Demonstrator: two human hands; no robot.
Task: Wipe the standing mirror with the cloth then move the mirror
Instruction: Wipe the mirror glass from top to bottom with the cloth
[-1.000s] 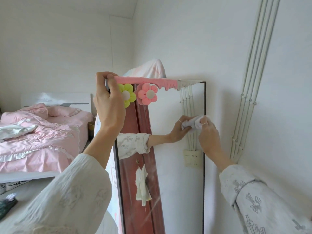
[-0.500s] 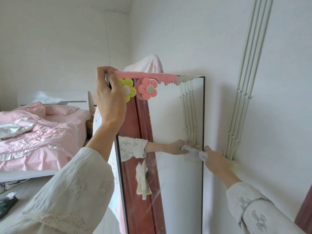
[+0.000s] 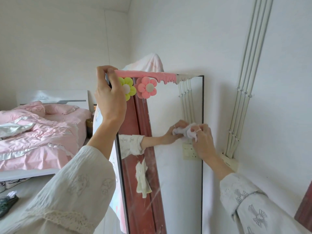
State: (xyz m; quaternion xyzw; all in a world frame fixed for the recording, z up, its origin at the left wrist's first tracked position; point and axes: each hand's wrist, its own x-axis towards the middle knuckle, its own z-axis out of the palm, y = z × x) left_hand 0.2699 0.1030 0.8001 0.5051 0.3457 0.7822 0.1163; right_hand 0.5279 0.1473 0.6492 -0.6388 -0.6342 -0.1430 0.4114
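While the left hand (image 3: 109, 97) is gripping the top left corner of the tall dark-framed standing mirror (image 3: 175, 166), the right hand (image 3: 202, 141) is clutching the crumpled white cloth (image 3: 187, 131), pressing it against the glass near the mirror's right edge.

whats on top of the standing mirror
A pink foam strip runs along the standing mirror's top edge, turning white near the right corner, with a yellow flower and pink flower below it. The left hand grips the top-left corner, hiding it.
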